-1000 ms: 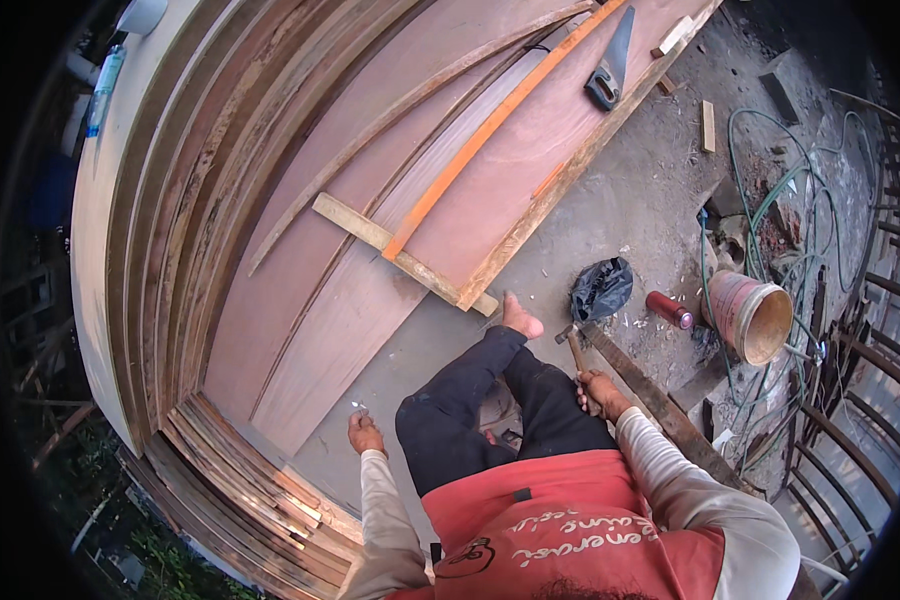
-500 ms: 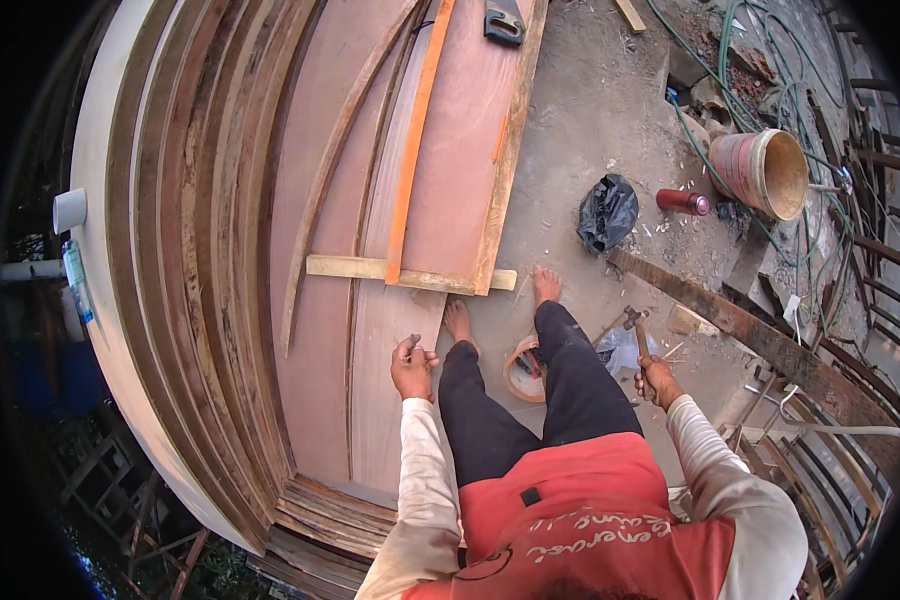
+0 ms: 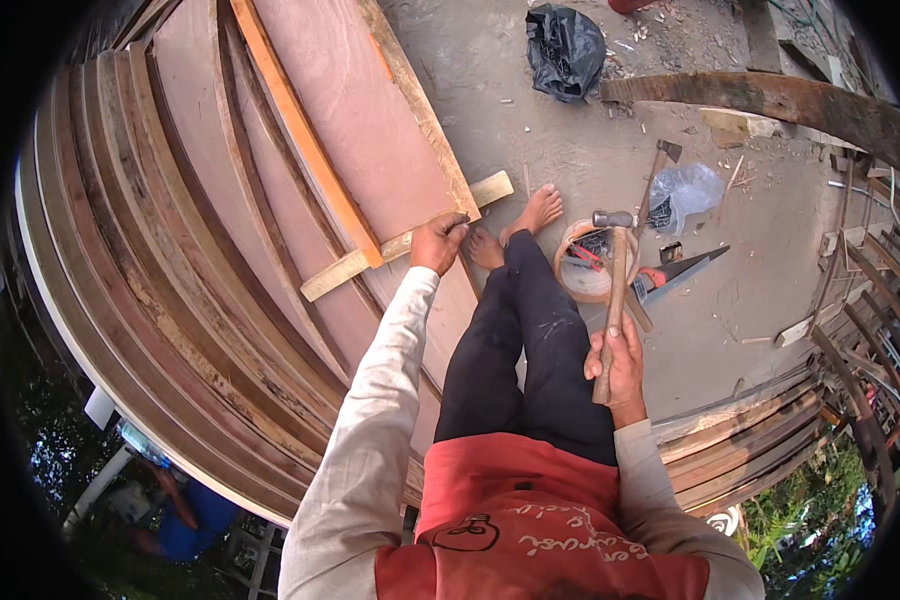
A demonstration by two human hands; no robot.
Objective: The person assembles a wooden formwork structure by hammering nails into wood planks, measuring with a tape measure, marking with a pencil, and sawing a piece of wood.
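My left hand point(image 3: 437, 243) is closed in a pinch at the corner where a pale wooden crosspiece point(image 3: 342, 276) meets the end of a long edge strip point(image 3: 420, 110). A small dark bit shows at its fingertips, too small to name. My right hand point(image 3: 622, 366) grips a hammer point(image 3: 617, 285) near the end of its wooden handle. The hammer stands over the floor right of my legs, head pointing away from me and apart from the wood. An orange strip point(image 3: 305, 135) runs along the pinkish plywood point(image 3: 355, 120) and ends by the crosspiece.
Right of my feet stands a round tub point(image 3: 580, 289) with tools inside. Near it lie a handsaw point(image 3: 678, 272), a hatchet point(image 3: 659, 170) and a clear plastic bag point(image 3: 686, 192). Farther off are a black plastic bag point(image 3: 565, 52) and a thick beam point(image 3: 760, 97). Stacked planks point(image 3: 160, 250) curve along the left.
The view has turned and shifted. My left hand has gone from above the plywood to the crosspiece's corner. My right hand has brought the hammer closer to my legs.
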